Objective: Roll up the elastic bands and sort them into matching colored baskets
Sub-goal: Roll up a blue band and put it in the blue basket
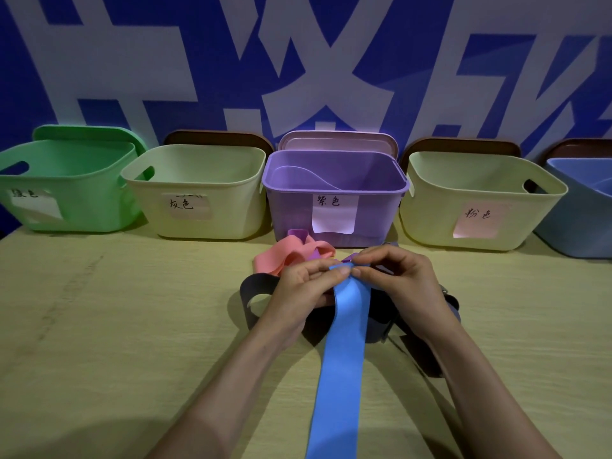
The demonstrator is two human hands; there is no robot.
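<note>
Backdrop: blue wall [99, 61] with large white lettering.

Desk [116, 326]: pale wood grain, fills the lower half of the view.

Five containers stand in a row at the far desk edge against the wall. From the left:
- green basket [89, 200]
- cream basket [231, 207] with a handwritten label [185, 205] reading 灰色
- purple bin [288, 207], labelled 紫色
- second cream basket [430, 210], labelled 粉色
- blue basket [579, 233], cut off by the right frame edge

Lids stand upright behind them.

Blue band [341, 376]: a long flat strip running from the bottom frame edge up the centre, between the forearms, to the fingertips. Its far end is curled over there, in front of the purple bin.

Left hand [298, 289]: the grip is closed, with thumb and fingers pinching the curled end of the blue band from the left.

Right hand [407, 279]: the grip is closed, with fingertips pinching the same end from the right. The two hands meet at the roll.

Dark band [253, 289]: lies looped on the desk under and beside the hands.

Pink band [275, 256]: crumpled on the desk just beyond the left hand, near the purple bin.

Purple band [297, 234]: a small part shows behind the pink band, and the rest is hidden.
</note>
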